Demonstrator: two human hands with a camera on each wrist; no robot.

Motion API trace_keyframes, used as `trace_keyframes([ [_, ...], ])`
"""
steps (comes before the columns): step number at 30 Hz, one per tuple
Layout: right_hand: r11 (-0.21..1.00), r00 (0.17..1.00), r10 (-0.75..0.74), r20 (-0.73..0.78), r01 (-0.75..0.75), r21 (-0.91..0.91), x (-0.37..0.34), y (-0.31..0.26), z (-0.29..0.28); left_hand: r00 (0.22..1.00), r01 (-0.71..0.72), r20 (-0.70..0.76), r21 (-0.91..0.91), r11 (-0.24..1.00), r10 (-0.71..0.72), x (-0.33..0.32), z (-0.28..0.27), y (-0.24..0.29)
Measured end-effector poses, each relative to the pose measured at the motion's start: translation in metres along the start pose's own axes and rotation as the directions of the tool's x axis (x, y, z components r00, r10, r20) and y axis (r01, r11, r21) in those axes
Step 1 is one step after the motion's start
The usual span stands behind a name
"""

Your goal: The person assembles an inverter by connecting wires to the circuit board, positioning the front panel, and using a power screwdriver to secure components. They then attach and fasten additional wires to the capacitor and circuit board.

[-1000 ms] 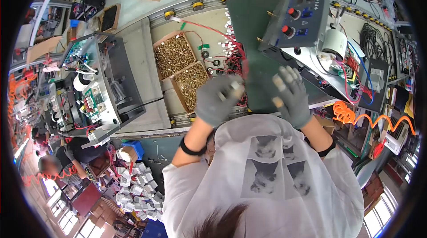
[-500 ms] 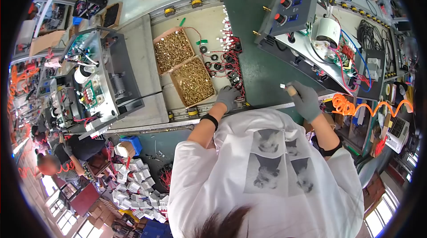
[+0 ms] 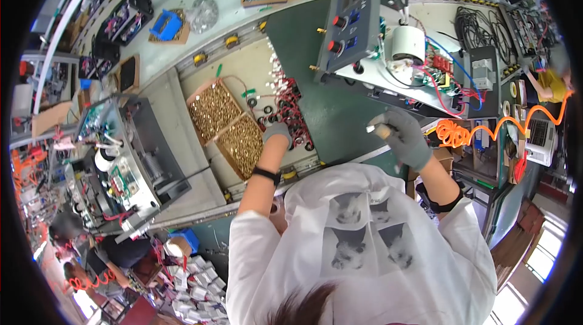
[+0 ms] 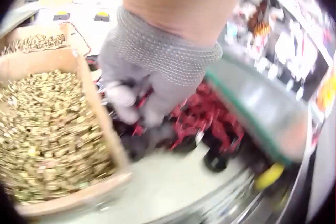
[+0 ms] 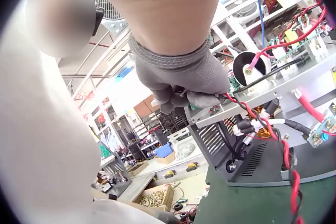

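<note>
1. Left hand [image 3: 277, 133], grey-gloved: fingers bent down onto the pile of black rings with red wires [image 3: 294, 119], which lies on the pale section of the tabletop [image 3: 240, 61]. The left wrist view is too blurred to tell whether they pinch any.
2. Right hand [image 3: 404, 141], grey-gloved: raised near the grey machine, finger and thumb pinching a small white piece [image 3: 371, 129].
3. Red-and-black twisted wire [image 5: 291, 174]: reaches up to the right fingertips in the right wrist view; whether held, cannot tell.
4. Two open cardboard boxes [image 3: 242, 144], adjoining, filled with small brass-coloured parts, just beside the left hand.
5. Small white connectors [image 3: 277, 76], beyond the rings.
6. Grey machine with two red knobs [image 3: 354, 21], on the green surface [image 3: 303, 51], its innards exposed.
7. Second opened machine, dark-cased [image 3: 152, 155], left of the boxes.
8. Orange coiled hose [image 3: 452, 133], right of the right hand.
</note>
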State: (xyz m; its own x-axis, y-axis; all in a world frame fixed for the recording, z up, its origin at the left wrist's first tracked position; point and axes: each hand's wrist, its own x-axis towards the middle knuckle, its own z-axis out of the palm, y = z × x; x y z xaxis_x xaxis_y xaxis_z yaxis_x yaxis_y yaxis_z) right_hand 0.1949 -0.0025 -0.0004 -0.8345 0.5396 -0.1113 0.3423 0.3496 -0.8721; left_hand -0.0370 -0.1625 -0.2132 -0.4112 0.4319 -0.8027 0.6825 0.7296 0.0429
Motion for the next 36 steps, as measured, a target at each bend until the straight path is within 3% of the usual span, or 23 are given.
trace_keyframes([
  [1, 0.986, 0.998, -0.070, -0.006, 0.069, -0.150, 0.002, -0.003, -0.001, 0.997, -0.019, -0.076, -0.016, 1.000, 0.018, -0.032, -0.024, 0.010],
  [3, 0.898, 0.980, -0.194, -0.038, 0.162, -0.410, 0.001, 0.001, 0.005, 0.928, -0.260, -0.336, -0.283, 0.923, 0.158, -0.088, -0.061, 0.032],
  [4, 0.892, 0.978, -0.200, -0.059, 0.157, -0.423, 0.001, -0.001, 0.007, 0.852, -0.510, -0.412, -0.518, 0.686, 0.322, -0.103, -0.063, 0.043],
  [5, 0.865, 0.969, -0.246, -0.031, 0.206, -0.457, 0.002, -0.004, 0.010, 0.736, -0.666, -0.518, -0.669, 0.331, 0.436, -0.114, -0.060, 0.054],
  [6, 0.835, 0.957, -0.289, 0.001, 0.253, -0.489, 0.002, -0.005, 0.013, 0.723, -0.679, -0.522, -0.658, 0.326, 0.452, -0.121, -0.054, 0.064],
  [8, 0.813, 0.944, -0.329, -0.040, 0.261, -0.520, 0.001, 0.000, 0.012, 0.714, -0.467, -0.466, -0.873, -0.141, 0.523, -0.132, -0.045, 0.084],
  [13, 0.759, 0.939, -0.342, -0.025, 0.260, -0.597, 0.018, -0.003, -0.022, 0.754, -0.542, -0.493, -0.840, -0.013, 0.435, -0.118, -0.052, 0.117],
  [15, 0.673, 0.921, -0.376, -0.099, 0.197, -0.713, 0.040, -0.008, -0.044, 0.757, -0.585, -0.534, -0.811, 0.026, 0.377, -0.110, -0.060, 0.128],
  [16, 0.619, 0.882, -0.458, -0.114, 0.224, -0.753, 0.056, -0.005, -0.055, 0.805, -0.555, -0.495, -0.824, 0.118, 0.327, -0.111, -0.068, 0.133],
  [17, 0.606, 0.919, -0.369, -0.138, 0.125, -0.786, 0.071, -0.002, -0.060, 0.847, -0.514, -0.456, -0.832, 0.208, 0.272, -0.111, -0.075, 0.136],
  [18, 0.620, 0.930, -0.342, -0.136, 0.114, -0.776, 0.086, -0.003, -0.064, 0.849, -0.513, -0.457, -0.833, 0.208, 0.265, -0.108, -0.079, 0.139],
  [20, 0.624, 0.966, -0.243, -0.094, 0.081, -0.777, 0.111, -0.003, -0.064, 0.946, -0.285, -0.238, -0.935, 0.211, 0.222, -0.101, -0.086, 0.144],
  [21, 0.625, 0.965, -0.246, -0.089, 0.088, -0.776, 0.121, -0.002, -0.064, 0.947, -0.284, -0.239, -0.936, 0.208, 0.215, -0.096, -0.087, 0.147],
  [23, 0.569, 0.992, -0.121, 0.025, 0.090, -0.817, 0.137, 0.001, -0.059, 0.954, -0.210, -0.209, -0.978, -0.022, 0.213, -0.082, -0.085, 0.150],
  [24, 0.570, 0.992, -0.121, 0.033, 0.097, -0.816, 0.141, 0.001, -0.057, 0.956, -0.206, -0.206, -0.978, -0.026, 0.207, -0.078, -0.086, 0.150],
  [26, 0.553, 0.997, -0.051, 0.060, 0.078, -0.829, 0.146, 0.002, -0.052, 0.956, -0.177, -0.208, -0.971, -0.159, 0.206, -0.071, -0.084, 0.150],
  [31, 0.505, 0.994, -0.047, 0.103, 0.113, -0.856, 0.153, -0.005, -0.050, 0.959, -0.162, -0.200, -0.968, -0.192, 0.203, -0.065, -0.083, 0.153],
  [33, 0.456, 0.989, 0.115, 0.091, 0.029, -0.889, 0.154, -0.017, -0.047, 0.953, -0.193, -0.231, -0.961, -0.196, 0.195, -0.064, -0.081, 0.154],
  [36, 0.455, 0.981, 0.156, 0.118, 0.035, -0.890, 0.159, -0.014, -0.045, 0.950, -0.225, -0.261, -0.953, -0.203, 0.173, -0.063, -0.079, 0.157],
])
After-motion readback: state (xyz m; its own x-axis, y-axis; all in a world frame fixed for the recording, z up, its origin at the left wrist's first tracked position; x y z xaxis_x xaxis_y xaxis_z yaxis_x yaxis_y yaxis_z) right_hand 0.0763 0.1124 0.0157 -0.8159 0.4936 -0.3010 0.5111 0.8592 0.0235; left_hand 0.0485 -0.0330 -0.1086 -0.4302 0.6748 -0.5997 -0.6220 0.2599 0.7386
